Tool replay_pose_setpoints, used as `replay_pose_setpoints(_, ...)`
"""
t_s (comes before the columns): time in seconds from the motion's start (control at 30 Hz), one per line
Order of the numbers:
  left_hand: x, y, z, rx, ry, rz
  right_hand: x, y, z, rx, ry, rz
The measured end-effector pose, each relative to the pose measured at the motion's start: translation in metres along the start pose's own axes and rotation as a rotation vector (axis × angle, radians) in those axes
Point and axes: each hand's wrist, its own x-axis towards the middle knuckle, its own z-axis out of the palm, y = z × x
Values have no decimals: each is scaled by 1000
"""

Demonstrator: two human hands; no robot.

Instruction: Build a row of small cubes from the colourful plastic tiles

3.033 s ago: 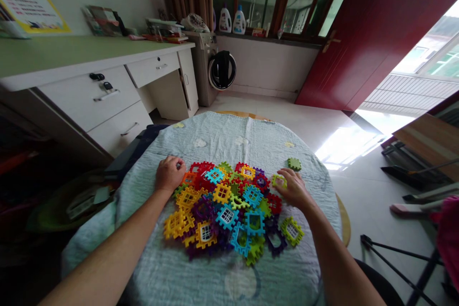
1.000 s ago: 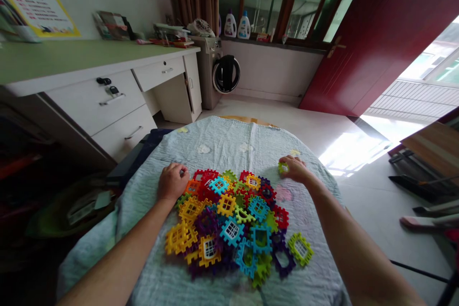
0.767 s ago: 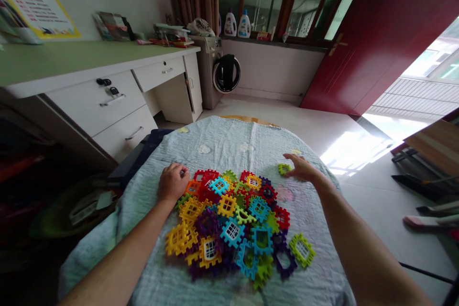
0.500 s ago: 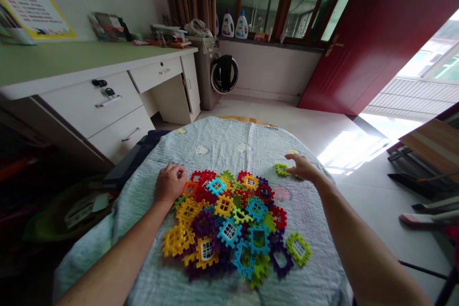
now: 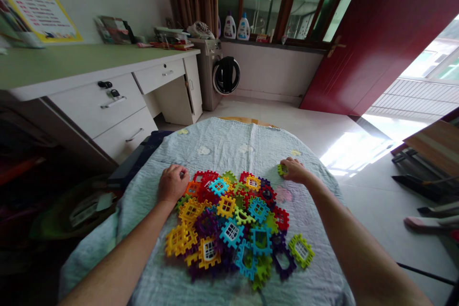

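Observation:
A heap of colourful plastic interlocking building blocks [image 5: 226, 206], square with notched edges and some with white window grids, lies on the table. My left hand [image 5: 173, 183] rests on the cloth at the heap's left edge, beside an orange block [image 5: 192, 188]. Its fingers are curled in, and whatever they may hold is hidden. Past the heap's far right side, my right hand [image 5: 294, 170] has its fingers closed on a lime-green block [image 5: 282, 169], partly covered by the hand. Another lime-green block [image 5: 301, 250] with a white grid lies at the heap's near right.
A pale blue cloth [image 5: 229, 141] with flower patches covers the round table. Behind it on the left stands a white desk [image 5: 96, 110] with drawers. A washing machine [image 5: 211, 76] with its door ajar and a red door [image 5: 373, 33] are farther back.
My right hand has closed on the lime-green block, its fingers having been spread over it before. My left hand stays by the heap. The view has shifted slightly.

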Motion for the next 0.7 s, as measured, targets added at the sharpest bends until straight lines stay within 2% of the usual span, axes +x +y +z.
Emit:
replay_pose_setpoints(0.1,0,0,0,-7,-4,-1,-4,13,-7,16,23,13)
replay_pose_setpoints(0.23,-1,-2,1,-11,-4,7,-18,45,-18,10,57,90)
replay_pose_setpoints(0.33,-1,-3,2,-10,-9,11,-28,62,-15,-9,37,132)
replay_pose_setpoints(0.5,-1,-3,2,-8,-12,14,-29,63,-2,-21,7,122)
replay_pose_setpoints(0.7,-1,-1,0,-2,-1,26,-24,59,-5,-32,-21,98)
